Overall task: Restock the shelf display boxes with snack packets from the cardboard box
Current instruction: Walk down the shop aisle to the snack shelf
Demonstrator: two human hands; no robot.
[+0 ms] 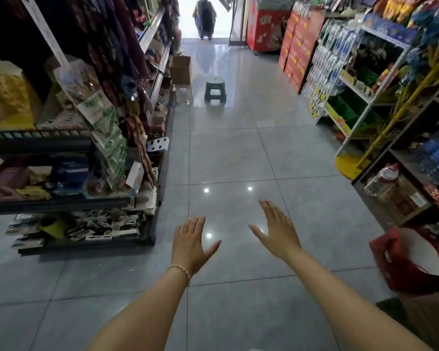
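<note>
Left hand [190, 243]: nearest, bare forearm stretched out, palm down over floor, bracelet [180, 269] at wrist.
Left grip: fingers straight and spread, thumb out, nothing held.
Right hand [276, 229]: palm down, a bit further out than left hand, well apart from it.
Right grip: fingers straight and close together, thumb spread wide, nothing held.
Floor [226, 158]: glossy grey tiles, bright light spots between and ahead of hands.
Box [180, 69]: brown cardboard, far down aisle at foot of left shelf, well apart from both hands; contents cannot tell.
Stool [214, 88]: dark plastic, standing in aisle just right of box.
Left shelf [61, 201]: tiers packed with snack packets, too blurred to tell display boxes apart.
Green packets [107, 127]: strip hanging down at shelf's front corner.
Right shelf [365, 97]: mixed goods, bottle [382, 179] lying tilted on low tier.
Red bag [401, 262]: low at right edge, near right forearm.
Red cartons [299, 46]: stacked at far right of aisle.
Doorway: bright, person [205, 13] standing there, far off.
</note>
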